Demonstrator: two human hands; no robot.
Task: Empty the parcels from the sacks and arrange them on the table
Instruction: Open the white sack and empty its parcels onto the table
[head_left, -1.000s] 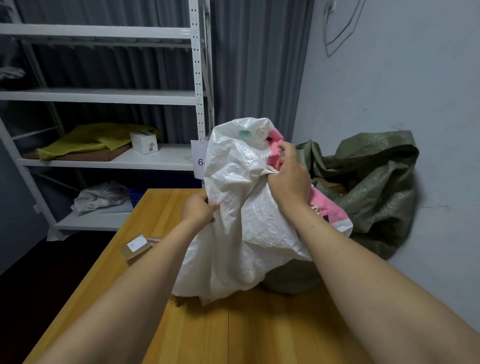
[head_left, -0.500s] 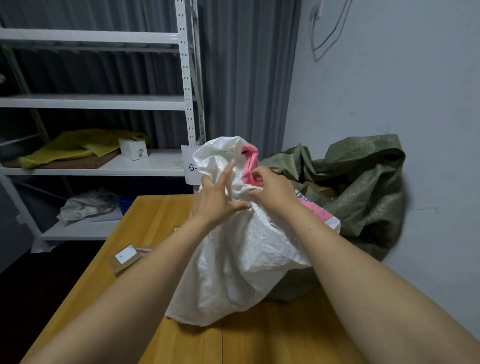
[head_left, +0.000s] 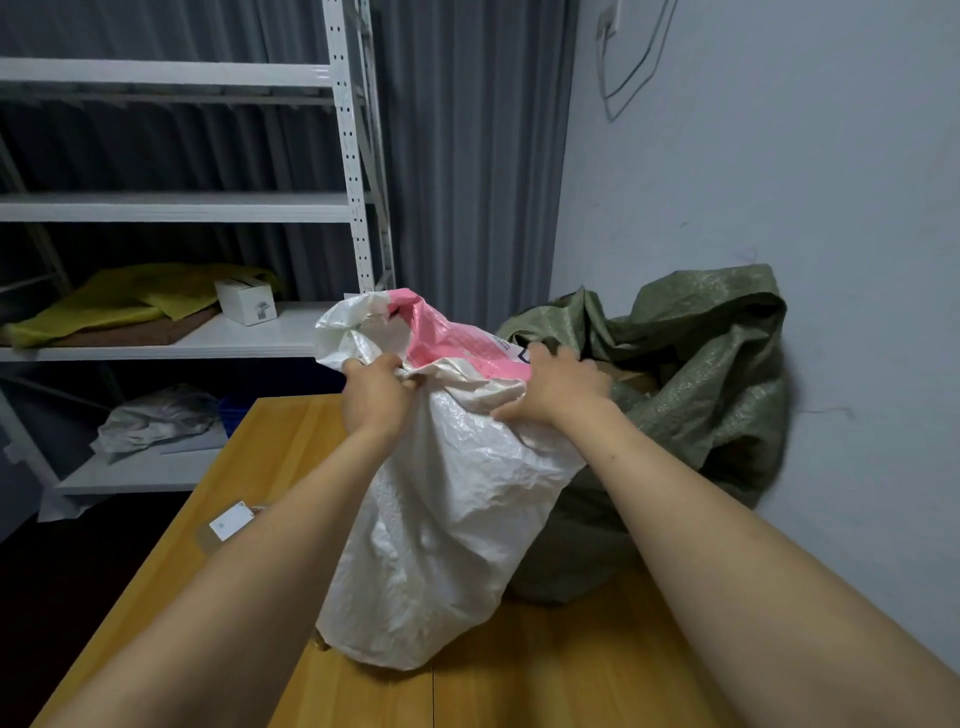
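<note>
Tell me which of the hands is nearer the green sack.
Right. The right hand grips the white sack at its rim, right beside the green sack; the left hand grips the rim's far side.

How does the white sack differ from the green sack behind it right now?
The white sack stands upright mid-table, gripped at its mouth by the left hand and right hand; the green sack slumps untouched against the wall. The white one shows pink inside; the green one looks bulkier. Both are woven plastic and rest on the table.
</note>
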